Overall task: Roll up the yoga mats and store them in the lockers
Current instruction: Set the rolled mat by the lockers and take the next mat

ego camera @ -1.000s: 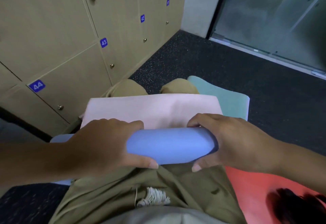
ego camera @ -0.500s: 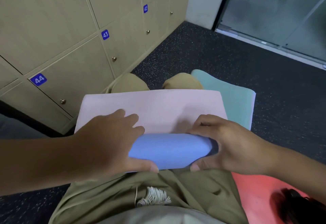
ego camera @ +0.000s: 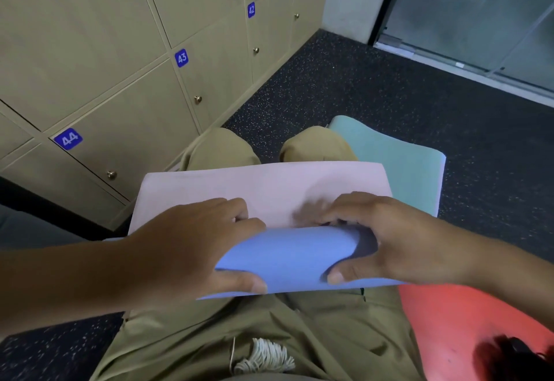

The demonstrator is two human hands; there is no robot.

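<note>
Lowest in the frame, on the person's lap, lies the mat (ego camera: 287, 256): its near part is curled into a blue roll, and its pale pink inner face spreads flat over the knees toward the centre of the frame. The left hand (ego camera: 192, 248) grasps the roll's left end, thumb under the near edge, fingers bent over the top. The right hand (ego camera: 386, 239) clasps the right end the same way, fingertips tucked at the seam where roll meets flat sheet.

The mat looks light, soft and springy, likely to uncurl if let go, so a hold at both ends with fingers pressing the seam seems best. The roll's long axis runs left to right across the frame; the unrolled part points away, toward the upper centre.

Beyond the knees a teal mat (ego camera: 401, 165) lies on the floor. Lockers (ego camera: 126, 81) fill the upper left, doors shut.
</note>
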